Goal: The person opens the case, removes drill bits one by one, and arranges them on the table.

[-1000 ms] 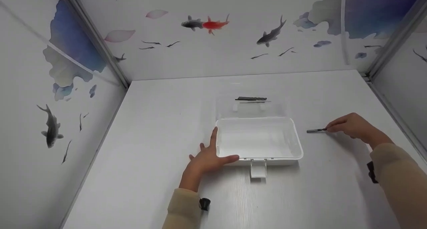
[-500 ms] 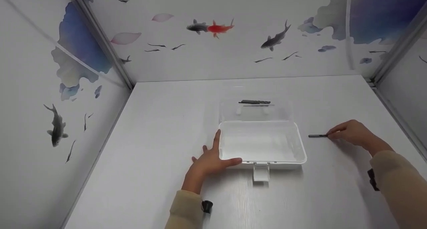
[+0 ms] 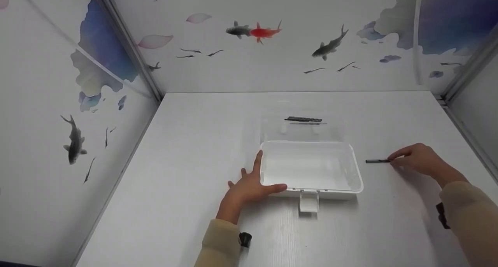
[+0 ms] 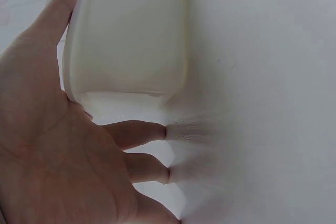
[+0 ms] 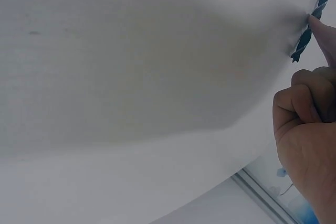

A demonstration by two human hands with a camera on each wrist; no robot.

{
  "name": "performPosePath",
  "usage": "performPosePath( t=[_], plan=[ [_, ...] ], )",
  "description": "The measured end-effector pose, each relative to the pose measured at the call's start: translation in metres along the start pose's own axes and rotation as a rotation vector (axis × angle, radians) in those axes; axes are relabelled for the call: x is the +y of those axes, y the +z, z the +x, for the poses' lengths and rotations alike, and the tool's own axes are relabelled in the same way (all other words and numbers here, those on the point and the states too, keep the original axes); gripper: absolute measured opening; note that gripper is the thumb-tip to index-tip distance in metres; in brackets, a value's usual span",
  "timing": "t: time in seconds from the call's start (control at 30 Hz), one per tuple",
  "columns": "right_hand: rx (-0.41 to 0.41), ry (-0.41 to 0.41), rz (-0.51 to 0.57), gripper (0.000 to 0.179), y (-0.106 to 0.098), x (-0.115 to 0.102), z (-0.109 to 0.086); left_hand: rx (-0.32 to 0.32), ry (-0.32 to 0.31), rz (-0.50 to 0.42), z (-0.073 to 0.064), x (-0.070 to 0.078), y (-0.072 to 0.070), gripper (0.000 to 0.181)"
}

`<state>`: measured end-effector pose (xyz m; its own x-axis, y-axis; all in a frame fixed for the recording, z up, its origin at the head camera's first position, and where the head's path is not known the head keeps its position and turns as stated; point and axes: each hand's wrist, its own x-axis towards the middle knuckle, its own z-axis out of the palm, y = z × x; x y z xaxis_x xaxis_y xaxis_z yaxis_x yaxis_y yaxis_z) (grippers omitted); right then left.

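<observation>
- Pinching a drill bit (image 3: 376,161) between thumb and finger, your right hand (image 3: 420,160) has its other fingers tucked in; the fluted tip pokes out past the thumb.
- That bit extends to your right hand's left, its shank pointing toward the white box (image 3: 336,196) and ending just short of it.
- Your left hand (image 3: 249,187) is spread wide, thumb on the box's front rim, index finger along its left side, other fingertips on the tabletop (image 3: 194,142).
- The box stands open, white floor showing, its latch (image 3: 309,202) out at the front.
- Behind, the clear lid (image 3: 272,133) is folded back; dark drill bits (image 3: 303,119) and a thin rod (image 3: 308,123) lie within its outline.
- Since a second ago, your bit has gone from slightly slanted to nearly level; both hands keep their places.
</observation>
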<state>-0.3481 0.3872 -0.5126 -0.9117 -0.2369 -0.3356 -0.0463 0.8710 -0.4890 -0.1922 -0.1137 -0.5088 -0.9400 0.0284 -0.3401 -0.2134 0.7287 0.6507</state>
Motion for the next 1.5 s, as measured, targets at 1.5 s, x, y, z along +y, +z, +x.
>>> performPosePath(
  t=[1.5],
  plan=[
    [0.053, -0.038, -0.095, 0.061, -0.098, -0.092, -0.027, -0.033, -0.023, -0.014, 0.000, -0.002, 0.000, 0.135]
  ],
)
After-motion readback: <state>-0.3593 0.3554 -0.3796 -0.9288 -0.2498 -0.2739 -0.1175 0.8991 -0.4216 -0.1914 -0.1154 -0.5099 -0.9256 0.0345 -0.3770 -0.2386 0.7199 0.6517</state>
